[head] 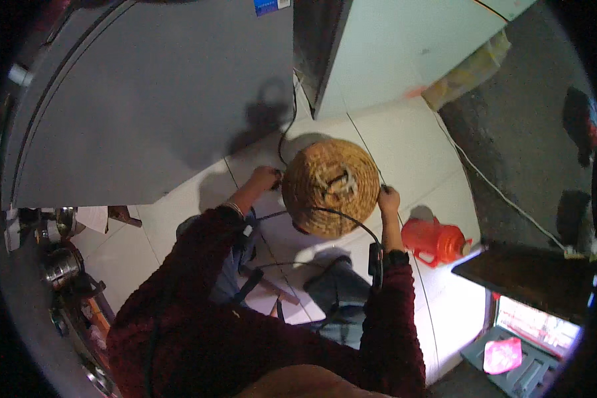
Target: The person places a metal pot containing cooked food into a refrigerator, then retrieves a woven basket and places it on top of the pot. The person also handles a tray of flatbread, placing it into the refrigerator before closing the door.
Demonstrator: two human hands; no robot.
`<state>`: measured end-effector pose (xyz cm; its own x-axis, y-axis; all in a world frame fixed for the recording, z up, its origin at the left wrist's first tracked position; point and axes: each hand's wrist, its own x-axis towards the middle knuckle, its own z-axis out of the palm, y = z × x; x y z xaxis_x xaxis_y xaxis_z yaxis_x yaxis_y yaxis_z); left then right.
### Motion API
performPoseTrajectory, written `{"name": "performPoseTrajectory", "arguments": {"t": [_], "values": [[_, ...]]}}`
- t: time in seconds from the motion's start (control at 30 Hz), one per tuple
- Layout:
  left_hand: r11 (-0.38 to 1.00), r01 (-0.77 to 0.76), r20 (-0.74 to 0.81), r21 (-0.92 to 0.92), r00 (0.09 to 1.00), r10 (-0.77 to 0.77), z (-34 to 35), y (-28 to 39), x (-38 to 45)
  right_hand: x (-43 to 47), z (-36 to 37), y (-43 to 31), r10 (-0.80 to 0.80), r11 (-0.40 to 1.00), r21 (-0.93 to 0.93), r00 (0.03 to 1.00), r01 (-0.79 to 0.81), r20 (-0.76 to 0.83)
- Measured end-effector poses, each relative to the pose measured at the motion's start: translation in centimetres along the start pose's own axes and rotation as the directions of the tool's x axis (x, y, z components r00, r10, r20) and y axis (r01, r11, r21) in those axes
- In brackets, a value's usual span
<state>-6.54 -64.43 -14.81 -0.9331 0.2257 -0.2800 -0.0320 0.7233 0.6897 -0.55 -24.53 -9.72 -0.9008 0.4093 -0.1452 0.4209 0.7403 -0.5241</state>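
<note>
A round lid of woven straw covers a vessel in front of me. Pale binding and a dark loop mark the lid's middle, and the vessel beneath is almost wholly hidden. At the lid's left edge, my left hand is closed round a small dark handle. My right hand grips a similar dark handle at the right edge. A black cable hangs across the lid's near side towards a small black box by my right forearm.
A red thermos flask is right of my hand. A large grey panel rises at left, a pale cabinet at upper right. A black cord runs behind the lid. Metal pots are at far left.
</note>
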Motion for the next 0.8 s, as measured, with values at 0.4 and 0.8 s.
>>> {"name": "performPoseTrajectory", "arguments": {"t": [0.4, 0.8], "values": [[0.734, 0.22, 0.2, -0.642, 0.973, -0.116, -15.8, -0.9, -11.0, -8.1, -2.9, -14.7, -0.097, 0.987, 0.144, 0.983, 0.074, 0.156], [0.953, 0.01, -0.202, -0.303, 0.977, -0.074, -30.9, 6.4, -28.0, -13.9, -11.8, -30.2, -0.466, 0.853, 0.327, 0.875, 0.406, 0.131]]}}
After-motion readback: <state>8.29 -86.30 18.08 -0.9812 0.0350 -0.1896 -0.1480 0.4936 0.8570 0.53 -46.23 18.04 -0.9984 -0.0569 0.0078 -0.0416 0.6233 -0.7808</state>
